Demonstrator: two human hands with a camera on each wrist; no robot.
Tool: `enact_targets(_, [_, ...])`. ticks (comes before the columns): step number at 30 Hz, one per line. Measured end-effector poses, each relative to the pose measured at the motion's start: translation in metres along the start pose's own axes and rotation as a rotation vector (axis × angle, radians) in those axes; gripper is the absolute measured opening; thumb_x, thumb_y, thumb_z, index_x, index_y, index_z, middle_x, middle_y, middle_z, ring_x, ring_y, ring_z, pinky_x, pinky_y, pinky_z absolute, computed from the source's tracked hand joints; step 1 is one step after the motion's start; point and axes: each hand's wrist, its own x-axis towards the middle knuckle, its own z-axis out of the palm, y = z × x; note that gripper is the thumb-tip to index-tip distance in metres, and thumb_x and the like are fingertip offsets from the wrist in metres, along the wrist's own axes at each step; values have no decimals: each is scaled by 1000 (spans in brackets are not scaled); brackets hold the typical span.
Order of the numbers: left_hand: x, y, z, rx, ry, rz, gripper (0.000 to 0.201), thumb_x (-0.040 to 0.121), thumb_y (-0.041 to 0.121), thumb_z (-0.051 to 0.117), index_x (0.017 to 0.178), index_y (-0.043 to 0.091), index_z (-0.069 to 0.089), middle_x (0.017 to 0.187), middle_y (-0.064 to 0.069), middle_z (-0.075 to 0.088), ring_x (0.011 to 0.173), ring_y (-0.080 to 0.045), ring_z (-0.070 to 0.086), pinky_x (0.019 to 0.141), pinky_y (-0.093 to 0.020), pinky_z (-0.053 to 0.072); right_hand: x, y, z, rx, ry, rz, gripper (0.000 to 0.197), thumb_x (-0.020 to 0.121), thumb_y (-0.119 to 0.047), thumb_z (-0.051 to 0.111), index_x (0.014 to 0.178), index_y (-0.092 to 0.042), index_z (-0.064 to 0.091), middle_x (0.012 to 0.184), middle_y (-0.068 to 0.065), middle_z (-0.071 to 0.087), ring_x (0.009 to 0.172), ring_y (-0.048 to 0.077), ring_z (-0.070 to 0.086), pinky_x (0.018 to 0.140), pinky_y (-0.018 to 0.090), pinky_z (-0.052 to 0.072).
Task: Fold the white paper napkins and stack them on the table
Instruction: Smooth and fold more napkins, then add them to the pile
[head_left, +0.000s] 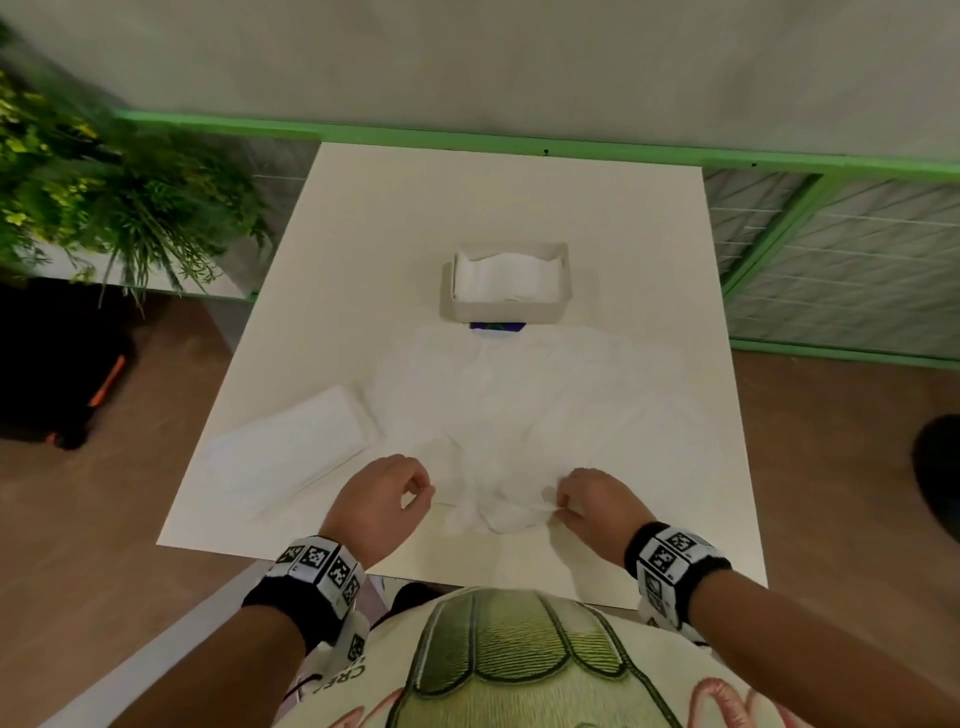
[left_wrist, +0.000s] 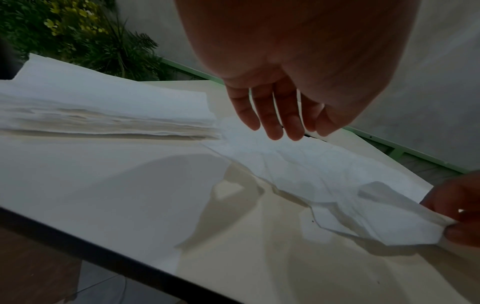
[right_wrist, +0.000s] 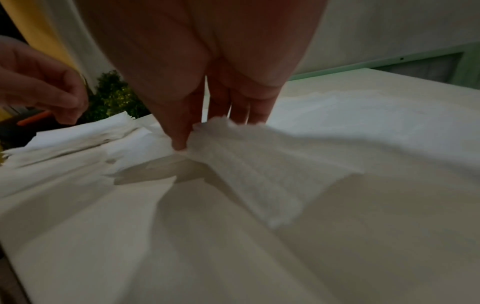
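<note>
Our right hand pinches the near corner of a loose napkin between thumb and fingers, lifting that edge a little off the table. Our left hand hovers just beside the same napkin with its fingers relaxed and slightly parted, holding nothing; from the left wrist view they hang clear above the paper. The napkin lies crumpled and mostly spread out in front of us, and more unfolded sheets seem to lie flat beyond it, though white on white makes their edges hard to count. To our left sits the stack of folded napkins, already several layers thick. Farther back, a small white box holds more napkins. We judge the job to be partly done: a fair stack is built, this napkin has yet to get its first fold, and the spread sheets and the box's contents remain.
</note>
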Motion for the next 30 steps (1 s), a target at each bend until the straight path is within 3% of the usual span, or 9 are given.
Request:
enact_targets(5, [-7, 11, 4, -21, -6, -65, 8, 92, 29, 64, 86, 32, 61, 82, 18, 60, 85, -3, 57, 78, -31, 51, -1, 4, -5, 183, 16, 140, 19, 83, -20, 76, 78, -13, 58, 82, 0, 63, 79, 19, 57, 72, 30, 46])
enact_targets(9, [-11, 21, 4, -32, -2, -93, 10, 92, 29, 64, 85, 33, 60, 82, 18, 62, 85, -2, 59, 78, -30, 52, 4, 8, -11, 279, -11, 183, 24, 78, -19, 81, 73, -22, 57, 72, -5, 61, 65, 11, 53, 60, 19, 43])
enact_targets(12, [-15, 26, 4, -53, 12, -107, 11, 92, 29, 65, 84, 34, 60, 82, 18, 63, 84, -1, 60, 78, -31, 53, 5, 8, -18, 322, -24, 167, 16, 84, -20, 77, 85, -29, 64, 81, -6, 65, 73, 10, 58, 65, 14, 43])
enact_targets(14, [-17, 29, 4, -61, 18, -93, 9, 92, 28, 65, 85, 33, 61, 82, 18, 63, 84, -2, 60, 79, -33, 53, 7, 5, -29, 340, -9, 158, 16, 88, -24, 73, 78, -32, 64, 84, -8, 69, 77, 10, 61, 69, 17, 43])
enact_targets(17, [-15, 39, 0, -62, 41, -37, 8, 92, 36, 60, 86, 31, 62, 82, 19, 60, 84, -2, 58, 78, -30, 52, 6, -8, -55, 566, 37, 187, 25, 89, -21, 72, 66, -23, 62, 67, -8, 60, 61, 8, 52, 64, 22, 41])
enact_targets(21, [-3, 60, -8, -59, 119, 85, 22, 91, 48, 52, 92, 29, 63, 86, 20, 56, 86, -2, 55, 79, -29, 49, 2, -30, -93, 913, 68, 202, 24, 92, -11, 68, 70, -12, 57, 66, 2, 48, 61, 15, 44, 62, 27, 37])
enact_targets(25, [10, 97, -17, -54, 217, 207, 39, 91, 52, 64, 116, 22, 62, 113, 13, 56, 108, -4, 53, 95, -19, 43, -4, -55, -126, 1210, -12, 208, 31, 95, -9, 62, 67, -14, 48, 62, 0, 46, 53, 14, 42, 50, 22, 36])
enact_targets(28, [16, 125, -23, -85, 248, 262, 67, 82, 61, 71, 131, 18, 54, 129, 6, 50, 121, -9, 49, 105, -20, 38, -10, -69, -145, 1395, -90, 180, 15, 95, -16, 61, 86, -10, 51, 79, 9, 54, 68, 22, 52, 61, 31, 43])
enact_targets(30, [21, 138, -24, -112, 253, 260, 76, 78, 63, 73, 134, 17, 50, 132, 4, 48, 124, -11, 47, 107, -23, 38, -13, -73, -154, 1424, -87, 178, 17, 96, -21, 61, 86, -12, 51, 80, 7, 56, 70, 21, 54, 63, 31, 45])
